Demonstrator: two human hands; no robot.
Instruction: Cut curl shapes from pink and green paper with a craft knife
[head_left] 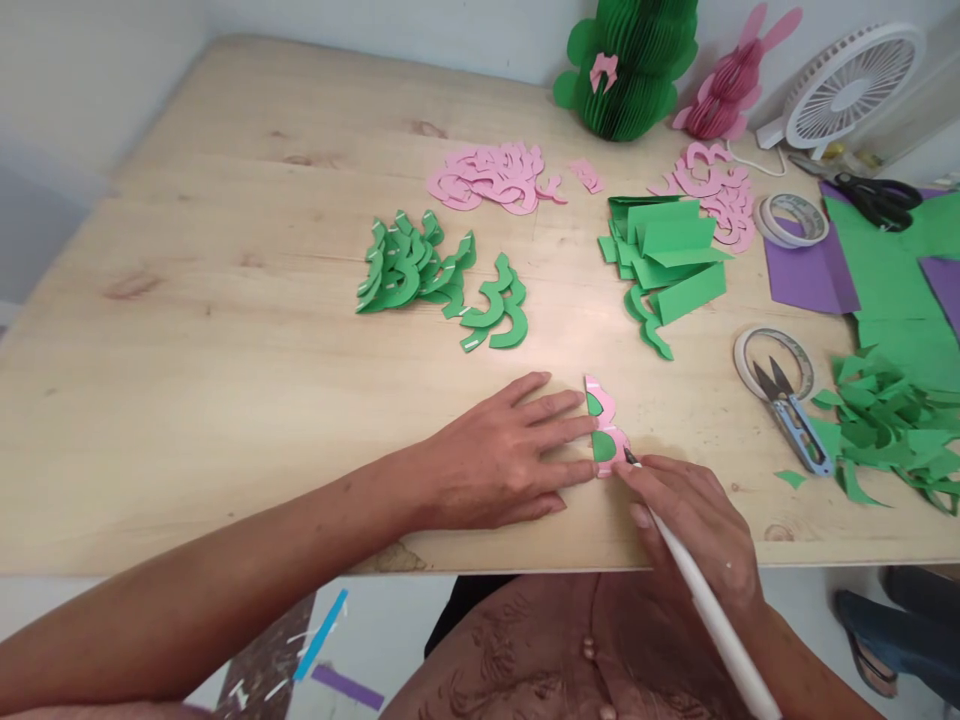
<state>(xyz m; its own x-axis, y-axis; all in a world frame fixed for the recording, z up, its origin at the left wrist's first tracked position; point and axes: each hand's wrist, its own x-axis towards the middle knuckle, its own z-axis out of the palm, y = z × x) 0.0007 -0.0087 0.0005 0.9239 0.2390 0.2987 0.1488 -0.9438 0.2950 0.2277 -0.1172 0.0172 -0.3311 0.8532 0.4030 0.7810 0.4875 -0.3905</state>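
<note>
My left hand (510, 450) lies flat near the table's front edge, fingers spread, its fingertips pressing the left side of a small pink scalloped paper cutout (616, 440). Green paper (602, 447) shows through the curved openings of that pink piece. In my right hand (701, 520) is a white pen (709, 600), its dark tip touching the pink cutout's right edge. Beyond my left hand are a pile of curved green cutouts (405, 265) with white strips and a few looser green curves (499, 310). Folded green paper pieces (675, 250) lie further back.
Pink cutouts (491, 178) lie in piles at the back. On the right are tape rolls (795, 220), blue thread snips (799, 425), black-handled scissors (877, 200) and green scraps (885, 420). A white fan (847, 90) stands behind, near green (630, 70) and pink (727, 90) honeycomb paper figures.
</note>
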